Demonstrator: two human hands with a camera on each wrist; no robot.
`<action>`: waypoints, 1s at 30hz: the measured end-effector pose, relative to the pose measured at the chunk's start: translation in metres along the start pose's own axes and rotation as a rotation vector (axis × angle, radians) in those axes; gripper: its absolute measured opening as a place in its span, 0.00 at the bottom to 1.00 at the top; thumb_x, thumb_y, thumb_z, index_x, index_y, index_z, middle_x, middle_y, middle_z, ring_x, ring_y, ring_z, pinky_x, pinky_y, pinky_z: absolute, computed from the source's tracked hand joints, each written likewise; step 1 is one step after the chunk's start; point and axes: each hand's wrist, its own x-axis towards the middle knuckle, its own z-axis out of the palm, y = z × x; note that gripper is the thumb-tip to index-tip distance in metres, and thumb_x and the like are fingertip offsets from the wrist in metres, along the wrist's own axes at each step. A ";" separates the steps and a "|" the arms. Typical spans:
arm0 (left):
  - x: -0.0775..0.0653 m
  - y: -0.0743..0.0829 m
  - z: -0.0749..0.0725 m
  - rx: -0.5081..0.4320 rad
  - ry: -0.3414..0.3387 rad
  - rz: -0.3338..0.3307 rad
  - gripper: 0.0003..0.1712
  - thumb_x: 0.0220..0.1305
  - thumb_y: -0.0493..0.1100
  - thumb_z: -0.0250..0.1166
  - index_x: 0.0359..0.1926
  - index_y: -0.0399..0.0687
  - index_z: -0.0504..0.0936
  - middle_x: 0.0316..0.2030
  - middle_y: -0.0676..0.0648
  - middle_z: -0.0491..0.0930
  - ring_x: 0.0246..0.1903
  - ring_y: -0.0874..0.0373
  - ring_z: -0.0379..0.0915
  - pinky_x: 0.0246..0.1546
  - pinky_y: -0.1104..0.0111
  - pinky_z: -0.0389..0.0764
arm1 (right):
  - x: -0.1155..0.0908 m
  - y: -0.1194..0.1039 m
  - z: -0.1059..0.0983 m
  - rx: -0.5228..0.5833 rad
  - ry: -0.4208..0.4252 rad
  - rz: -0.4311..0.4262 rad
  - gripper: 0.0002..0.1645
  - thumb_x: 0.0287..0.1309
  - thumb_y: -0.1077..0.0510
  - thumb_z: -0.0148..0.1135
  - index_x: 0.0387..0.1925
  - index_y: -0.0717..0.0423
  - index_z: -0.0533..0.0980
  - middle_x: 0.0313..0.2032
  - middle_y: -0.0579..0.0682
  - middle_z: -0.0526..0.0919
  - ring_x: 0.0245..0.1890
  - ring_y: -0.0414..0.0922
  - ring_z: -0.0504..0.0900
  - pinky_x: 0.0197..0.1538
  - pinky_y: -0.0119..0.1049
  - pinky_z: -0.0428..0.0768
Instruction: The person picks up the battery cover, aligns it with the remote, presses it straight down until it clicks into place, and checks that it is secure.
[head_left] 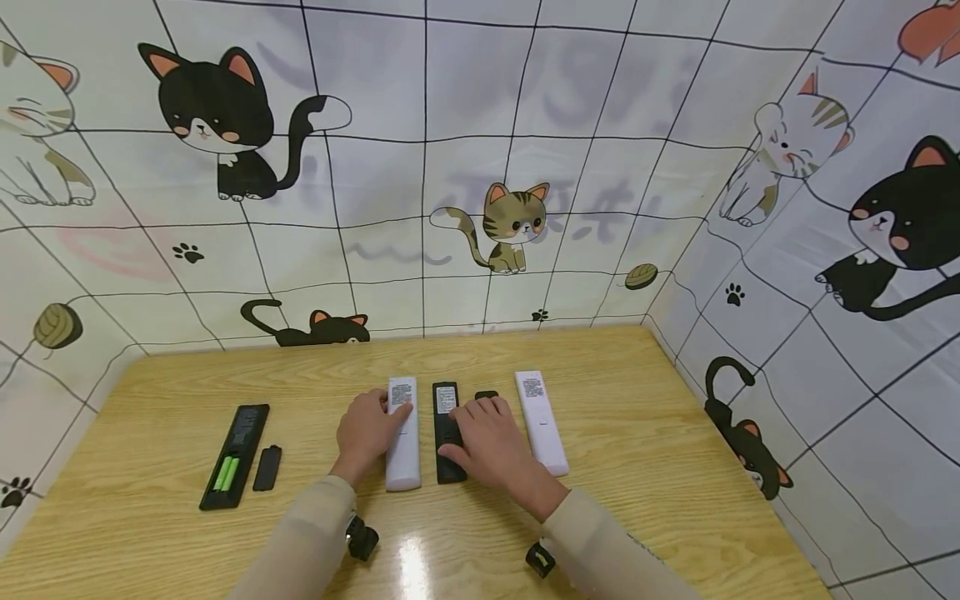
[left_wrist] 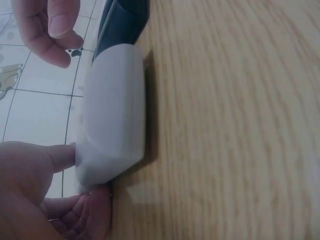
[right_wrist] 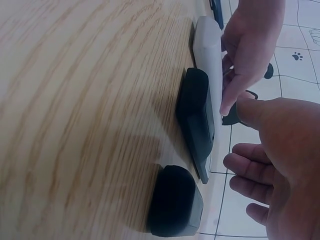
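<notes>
A white remote control (head_left: 403, 462) lies face down on the table, and my left hand (head_left: 369, 429) holds it. The left thumb rests on its back while the fingers sit along its left side, as the left wrist view also shows. To its right is a black remote control (head_left: 447, 433) with a label on its back. My right hand (head_left: 491, 442) hovers over that black remote's right side, fingers loosely bent and holding nothing. Under this hand, mostly hidden in the head view, lies another black remote (right_wrist: 175, 205).
At the left a black remote (head_left: 242, 433) shows two green batteries (head_left: 227, 473) in its uncovered compartment. Its black battery cover (head_left: 267, 468) lies beside it. A second white remote (head_left: 543, 429) lies at the right. Cat-print cloth walls (head_left: 390, 183) border the wooden table (head_left: 142, 442).
</notes>
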 end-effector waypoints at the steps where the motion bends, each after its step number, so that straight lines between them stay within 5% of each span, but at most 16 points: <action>1: 0.000 0.000 0.000 0.003 0.000 0.001 0.35 0.64 0.60 0.62 0.61 0.38 0.74 0.51 0.38 0.81 0.39 0.50 0.79 0.35 0.58 0.79 | 0.000 0.000 0.000 0.000 0.000 -0.002 0.31 0.65 0.33 0.52 0.58 0.47 0.74 0.55 0.47 0.79 0.58 0.47 0.74 0.64 0.47 0.65; 16: -0.003 -0.006 -0.009 -0.011 -0.007 0.006 0.36 0.67 0.60 0.57 0.64 0.38 0.70 0.54 0.38 0.79 0.46 0.47 0.79 0.42 0.53 0.78 | 0.005 -0.010 0.001 0.002 -0.017 -0.012 0.31 0.66 0.33 0.51 0.59 0.46 0.73 0.55 0.47 0.80 0.57 0.48 0.74 0.63 0.47 0.65; 23: -0.007 -0.017 -0.032 -0.014 0.000 0.042 0.31 0.68 0.55 0.58 0.65 0.40 0.72 0.53 0.39 0.81 0.43 0.48 0.80 0.32 0.58 0.78 | 0.008 -0.016 0.000 0.005 -0.026 -0.030 0.29 0.65 0.33 0.53 0.58 0.46 0.73 0.55 0.46 0.79 0.59 0.46 0.74 0.64 0.47 0.64; 30: -0.012 -0.037 -0.066 0.022 0.004 0.104 0.28 0.68 0.52 0.57 0.63 0.41 0.74 0.49 0.39 0.81 0.29 0.55 0.77 0.20 0.67 0.69 | 0.014 -0.031 -0.001 0.006 -0.036 -0.061 0.30 0.64 0.33 0.54 0.58 0.46 0.73 0.55 0.45 0.79 0.59 0.44 0.74 0.64 0.46 0.65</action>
